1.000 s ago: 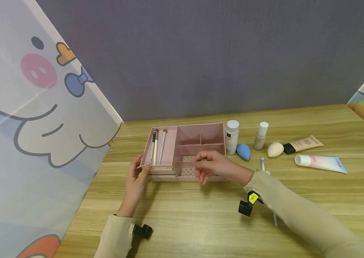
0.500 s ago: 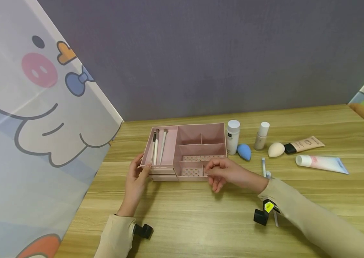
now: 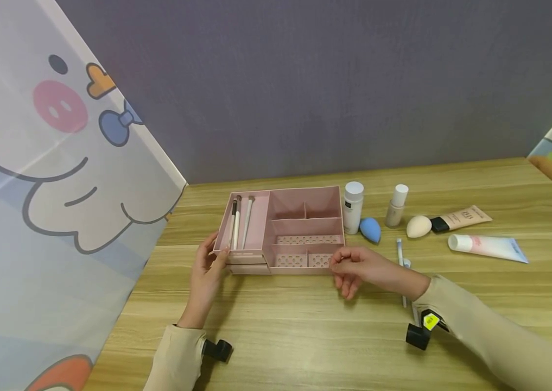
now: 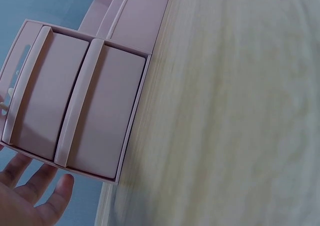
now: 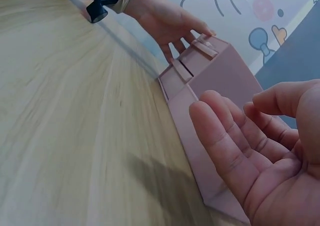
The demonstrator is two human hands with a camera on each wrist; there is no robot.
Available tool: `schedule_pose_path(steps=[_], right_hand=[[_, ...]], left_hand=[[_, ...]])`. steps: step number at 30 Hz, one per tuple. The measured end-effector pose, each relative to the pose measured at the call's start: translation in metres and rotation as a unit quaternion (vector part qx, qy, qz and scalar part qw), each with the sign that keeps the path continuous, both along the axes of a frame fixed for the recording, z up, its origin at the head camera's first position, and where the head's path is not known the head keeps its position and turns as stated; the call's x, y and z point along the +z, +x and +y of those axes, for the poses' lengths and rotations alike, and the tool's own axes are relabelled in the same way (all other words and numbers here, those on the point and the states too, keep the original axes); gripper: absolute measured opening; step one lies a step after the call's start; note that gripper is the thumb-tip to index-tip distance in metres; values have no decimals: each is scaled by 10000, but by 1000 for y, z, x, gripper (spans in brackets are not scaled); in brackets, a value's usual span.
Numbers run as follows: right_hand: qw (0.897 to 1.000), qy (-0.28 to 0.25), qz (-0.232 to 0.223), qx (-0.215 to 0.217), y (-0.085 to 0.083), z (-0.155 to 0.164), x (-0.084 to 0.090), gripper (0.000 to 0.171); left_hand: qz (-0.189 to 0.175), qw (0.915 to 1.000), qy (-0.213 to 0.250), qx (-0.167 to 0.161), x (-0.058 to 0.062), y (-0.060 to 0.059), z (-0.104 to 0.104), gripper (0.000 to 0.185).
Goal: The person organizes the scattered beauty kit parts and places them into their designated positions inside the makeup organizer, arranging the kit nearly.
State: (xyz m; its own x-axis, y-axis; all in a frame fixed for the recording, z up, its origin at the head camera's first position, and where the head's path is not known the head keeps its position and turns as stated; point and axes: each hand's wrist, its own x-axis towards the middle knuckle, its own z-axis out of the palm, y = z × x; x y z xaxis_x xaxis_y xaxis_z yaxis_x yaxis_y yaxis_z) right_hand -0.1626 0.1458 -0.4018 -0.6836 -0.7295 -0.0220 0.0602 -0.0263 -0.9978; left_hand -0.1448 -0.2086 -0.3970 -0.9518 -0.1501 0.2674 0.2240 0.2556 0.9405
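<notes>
Mid-tidy, judging by the layout: pink cosmetic organizer (image 3: 285,231) on the wooden table (image 3: 305,336), three makeup brushes (image 3: 239,221) already lying in its left tray, the perforated and rear compartments bare.

Left hand (image 3: 205,271) flat against the organizer's front-left corner, fingers straight and slightly apart, fingertips (image 4: 30,178) just below the two small drawers (image 4: 75,100); steadying, not gripping.

Right hand (image 3: 361,269) just off the front-right corner, fingers (image 5: 225,146) loosely curled and apart, holding nothing, palm empty in the wrist view.

Likely between placements: one item stowed, another to fetch. Nearest to the right fingers, a thin white-and-blue applicator (image 3: 399,251) just beyond the knuckles; farther out, the blue sponge (image 3: 369,230), white bottle (image 3: 352,207), foundation bottle (image 3: 395,206), beige sponge (image 3: 418,226) and two tubes (image 3: 486,247).

Next move probably calls for a reach rightward, a fine pinch on the slim applicator, then a carry back over the rim.
</notes>
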Motion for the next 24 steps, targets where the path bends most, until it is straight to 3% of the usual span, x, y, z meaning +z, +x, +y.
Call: schedule_pose_path(steps=[12, 24], right_hand=[[9989, 446, -138, 71, 5, 31, -4, 29], [9993, 344, -130, -12, 5, 64, -6, 29]], left_hand=[[-42, 10000, 50, -10, -1, -1, 0, 45], [-103, 9999, 102, -32, -1, -1, 0, 46]])
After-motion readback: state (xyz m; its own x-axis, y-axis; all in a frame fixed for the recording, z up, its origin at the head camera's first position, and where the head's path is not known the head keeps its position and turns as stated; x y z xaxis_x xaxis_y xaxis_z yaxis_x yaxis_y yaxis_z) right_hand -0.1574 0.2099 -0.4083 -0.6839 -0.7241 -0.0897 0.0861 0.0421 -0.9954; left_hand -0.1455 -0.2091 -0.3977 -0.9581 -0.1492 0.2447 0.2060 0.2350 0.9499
